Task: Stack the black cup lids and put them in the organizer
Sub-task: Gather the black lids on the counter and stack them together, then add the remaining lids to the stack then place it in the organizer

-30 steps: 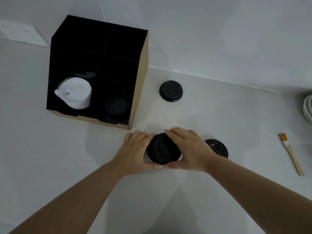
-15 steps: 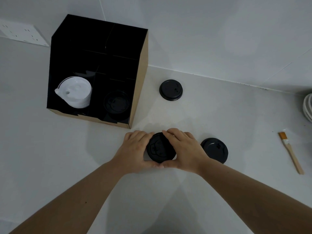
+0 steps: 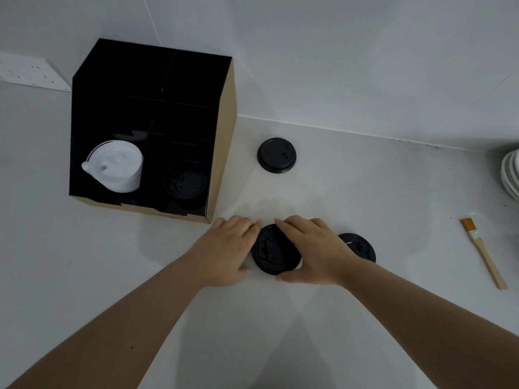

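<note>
A black cup lid stack lies on the white counter between my hands. My left hand presses its left rim and my right hand covers its right side and top edge. Just right of my right hand lies a second black lid, partly hidden by my wrist. A third black lid lies farther back, alone. The organizer, a black box with brown cardboard sides, stands at the back left; black lids sit in its front right compartment.
A stack of white lids fills the organizer's front left compartment. A small wooden brush with orange bristles lies at the right. White plates show at the right edge. A wall socket is behind the organizer.
Both hands have stayed clasped round the black lid stack, shifting only slightly. More of the lid at the right shows now than a second ago.
</note>
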